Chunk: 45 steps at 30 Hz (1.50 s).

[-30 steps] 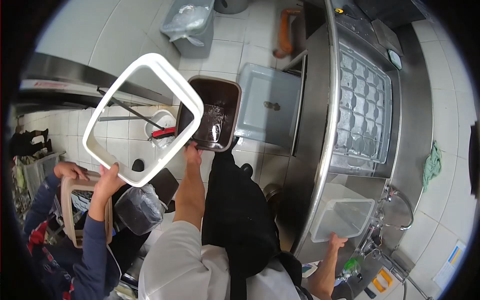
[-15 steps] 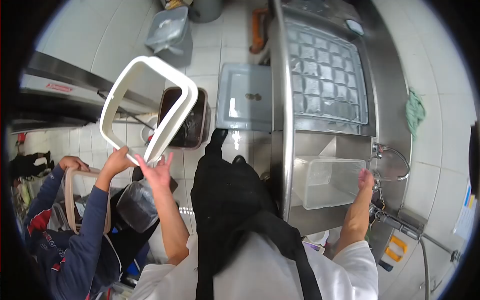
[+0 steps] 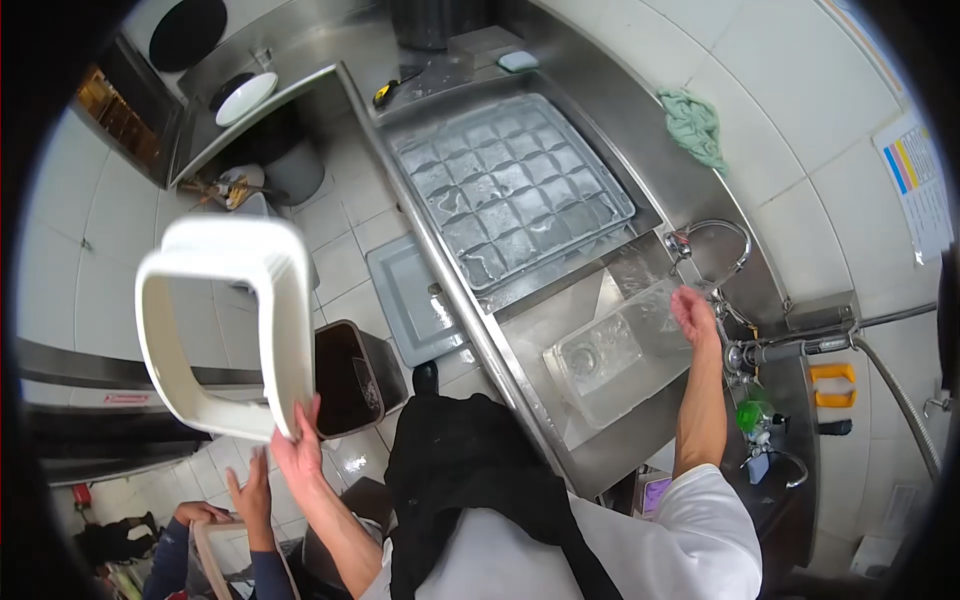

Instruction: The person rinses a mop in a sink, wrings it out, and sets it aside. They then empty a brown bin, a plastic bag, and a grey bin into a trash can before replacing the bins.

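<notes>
My left hand point(image 3: 300, 450) is closed on the lower corner of a white rectangular plastic frame point(image 3: 285, 330), a hollow ring like a bin's rim. It is held up over the floor at the left, slightly blurred. In the sink, a translucent plastic tub point(image 3: 640, 345) lies tilted below the tap point(image 3: 680, 243). My right hand point(image 3: 692, 313) grips the tub's far right edge, fingers curled and partly hidden. Below the white frame, a co-worker's open hand point(image 3: 250, 490) is just apart from it. The co-worker's other hand point(image 3: 200, 513) holds a beige frame point(image 3: 212, 560).
A wet grey gridded tray point(image 3: 520, 185) fills the adjoining basin. A brown bin point(image 3: 345, 380) and a grey lid point(image 3: 410, 300) are on the tiled floor. A green cloth point(image 3: 693, 128) hangs on the wall side. A spray hose point(image 3: 890, 390) runs at the right.
The co-worker's hand has let go of the white frame, which my left hand now holds alone. My view has turned to the right. The tub's opening now faces more upward.
</notes>
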Each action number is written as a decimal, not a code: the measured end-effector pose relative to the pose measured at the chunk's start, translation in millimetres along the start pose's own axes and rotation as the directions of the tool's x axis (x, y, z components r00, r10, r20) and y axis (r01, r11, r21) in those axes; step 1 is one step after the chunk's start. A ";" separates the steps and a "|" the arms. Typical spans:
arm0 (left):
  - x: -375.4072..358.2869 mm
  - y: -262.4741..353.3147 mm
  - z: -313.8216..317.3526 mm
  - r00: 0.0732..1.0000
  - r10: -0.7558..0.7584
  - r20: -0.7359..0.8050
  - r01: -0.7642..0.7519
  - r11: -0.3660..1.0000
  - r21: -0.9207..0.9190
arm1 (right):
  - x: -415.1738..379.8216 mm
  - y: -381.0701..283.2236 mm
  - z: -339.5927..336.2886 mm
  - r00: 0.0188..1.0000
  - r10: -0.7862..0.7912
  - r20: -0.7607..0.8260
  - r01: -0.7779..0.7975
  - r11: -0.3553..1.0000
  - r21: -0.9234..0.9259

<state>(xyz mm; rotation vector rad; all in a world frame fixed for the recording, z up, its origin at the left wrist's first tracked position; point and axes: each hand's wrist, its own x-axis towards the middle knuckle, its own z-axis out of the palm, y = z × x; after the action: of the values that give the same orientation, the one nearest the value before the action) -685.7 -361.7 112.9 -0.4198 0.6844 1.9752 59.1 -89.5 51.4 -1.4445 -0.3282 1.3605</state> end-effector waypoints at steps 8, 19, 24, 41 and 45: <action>159.6 -215.0 278.6 0.930 -0.028 0.367 -0.224 0.747 0.626 | 53.9 12.9 -5.9 0.929 -0.370 -0.026 0.245 0.666 -0.705; 418.8 -403.4 358.0 0.821 -0.562 -0.102 0.088 -0.052 0.995 | -3.2 -16.4 31.7 0.953 -0.246 -0.176 0.186 0.936 -0.300; 394.0 -388.3 332.7 0.849 -0.481 0.220 -0.111 0.244 0.963 | 40.9 -8.3 29.7 0.752 -0.644 -0.144 0.170 0.399 -0.901; 54.2 -157.4 160.8 0.999 0.006 0.050 -0.034 0.807 0.589 | -159.4 -2.6 417.4 0.613 -0.492 0.617 0.614 0.789 0.020; 89.7 -87.9 71.4 0.998 0.032 -0.046 -0.007 0.886 0.464 | -187.3 94.3 496.2 0.470 -0.243 0.848 0.545 0.836 -0.062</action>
<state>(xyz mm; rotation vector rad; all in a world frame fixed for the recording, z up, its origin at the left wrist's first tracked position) -651.2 -222.7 93.9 -0.1707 1.1651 1.7459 -457.8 -27.8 189.7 -0.7624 -1.4960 1.5294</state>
